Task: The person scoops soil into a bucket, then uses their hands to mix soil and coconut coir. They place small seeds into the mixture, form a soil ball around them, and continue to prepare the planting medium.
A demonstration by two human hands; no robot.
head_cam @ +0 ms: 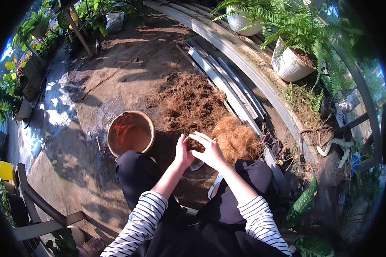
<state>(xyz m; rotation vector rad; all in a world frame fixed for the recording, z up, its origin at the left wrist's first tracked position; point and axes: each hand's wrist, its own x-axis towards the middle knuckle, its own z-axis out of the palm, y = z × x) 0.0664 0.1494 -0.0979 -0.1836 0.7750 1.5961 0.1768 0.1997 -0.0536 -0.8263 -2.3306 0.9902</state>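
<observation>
My left hand (182,153) and my right hand (209,150) are close together between my knees, their fingers curved around a small clump of brown fibre (197,146). How firmly each hand holds it cannot be told. Just beyond my fingers lies a spread heap of dark brown coir (193,102). A ball of lighter, golden-brown coconut fibre (236,139) rests to the right of my right hand. To the left, in front of my knee, stands a round clay-coloured pot (151,127) with reddish-brown contents or inner wall; which of these cannot be told. Part of a pale, shiny round object (197,165) shows beneath my hands.
Metal rails (223,86) lie beyond the coir on the right, beside a long curved-looking ledge (260,77). White pots of fern (288,64) stand past it. A wooden frame (48,226) is at lower left, and potted plants line the left side.
</observation>
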